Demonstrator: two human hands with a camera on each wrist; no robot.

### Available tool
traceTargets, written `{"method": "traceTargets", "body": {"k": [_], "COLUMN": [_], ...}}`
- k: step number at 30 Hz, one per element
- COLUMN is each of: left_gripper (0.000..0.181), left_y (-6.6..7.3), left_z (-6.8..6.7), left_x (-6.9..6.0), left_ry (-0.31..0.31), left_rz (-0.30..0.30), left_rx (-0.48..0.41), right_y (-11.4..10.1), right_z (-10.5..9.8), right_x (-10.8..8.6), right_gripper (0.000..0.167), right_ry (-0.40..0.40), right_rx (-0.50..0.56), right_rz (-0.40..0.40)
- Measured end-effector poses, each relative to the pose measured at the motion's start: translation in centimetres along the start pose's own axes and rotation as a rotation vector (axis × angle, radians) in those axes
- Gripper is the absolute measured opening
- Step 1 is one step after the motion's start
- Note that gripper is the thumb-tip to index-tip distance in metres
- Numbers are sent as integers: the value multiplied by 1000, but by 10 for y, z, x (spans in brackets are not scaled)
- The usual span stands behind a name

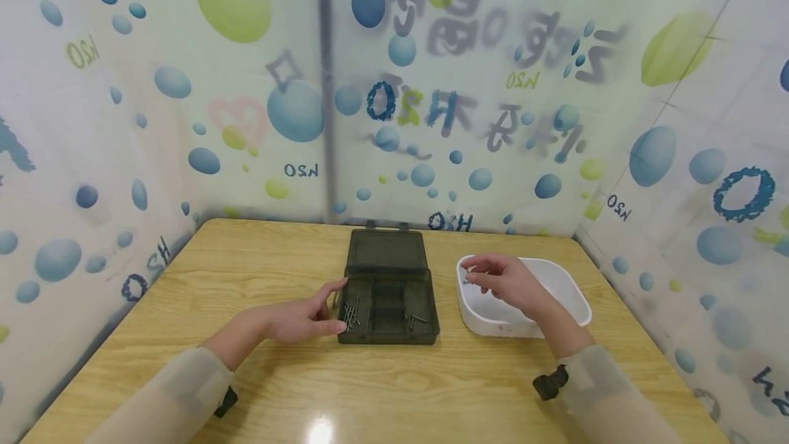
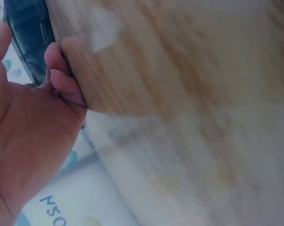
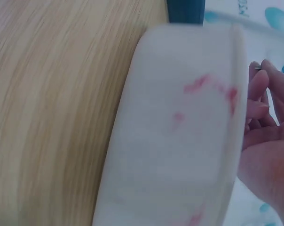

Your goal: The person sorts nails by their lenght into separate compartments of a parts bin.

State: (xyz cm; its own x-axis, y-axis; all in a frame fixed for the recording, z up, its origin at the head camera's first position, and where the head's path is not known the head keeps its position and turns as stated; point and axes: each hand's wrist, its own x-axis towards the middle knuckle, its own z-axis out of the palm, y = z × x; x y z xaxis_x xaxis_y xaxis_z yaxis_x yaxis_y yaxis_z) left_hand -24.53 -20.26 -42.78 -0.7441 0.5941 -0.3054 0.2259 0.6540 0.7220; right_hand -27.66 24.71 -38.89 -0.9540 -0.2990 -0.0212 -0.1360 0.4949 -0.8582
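A dark translucent plastic box [image 1: 388, 338] stands on the table with its lid [image 1: 386, 251] folded back. Thin metal screws [image 1: 351, 314] lie in its left compartment, and a few more screws [image 1: 416, 321] are on the right. My left hand [image 1: 302, 317] touches the box's left side, index finger and thumb spread along that edge. Over the left part of a white tray [image 1: 493, 327], my right hand [image 1: 508, 285] pinches a small metal screw [image 1: 467, 278] between thumb and fingertips. In the right wrist view the tray's outer wall [image 3: 175, 141] fills the middle, with my fingers beyond its rim.
The wooden table [image 1: 394, 389] runs up to patterned curtain walls [image 1: 394, 88] at the back and both sides. A strip of tabletop separates the box from the tray. Red marks [image 3: 198, 84] show on the tray's outer wall.
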Motion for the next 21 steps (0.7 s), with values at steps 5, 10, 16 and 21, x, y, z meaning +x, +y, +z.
{"method": "traceTargets", "body": {"k": [5,10,16,21], "left_gripper": [99,99,99,99], "left_y": [1,0,0,0], "left_z": [0,0,0,0], "left_x": [0,0,0,-1], "left_ry": [5,0,1,2], "left_rz": [-10,-13,-11,-13], "left_rx": [2,2,3,2], "right_y": [-8,-13,-20,-24], "right_z": [16,30,41,49], "right_x": [6,10,12,14], "right_gripper": [32,32,37,31], "right_ry": [-44,-80,-109,-143], "right_rx": [61,56,40,-10], "right_rz": [-25,-21,-27,-54]}}
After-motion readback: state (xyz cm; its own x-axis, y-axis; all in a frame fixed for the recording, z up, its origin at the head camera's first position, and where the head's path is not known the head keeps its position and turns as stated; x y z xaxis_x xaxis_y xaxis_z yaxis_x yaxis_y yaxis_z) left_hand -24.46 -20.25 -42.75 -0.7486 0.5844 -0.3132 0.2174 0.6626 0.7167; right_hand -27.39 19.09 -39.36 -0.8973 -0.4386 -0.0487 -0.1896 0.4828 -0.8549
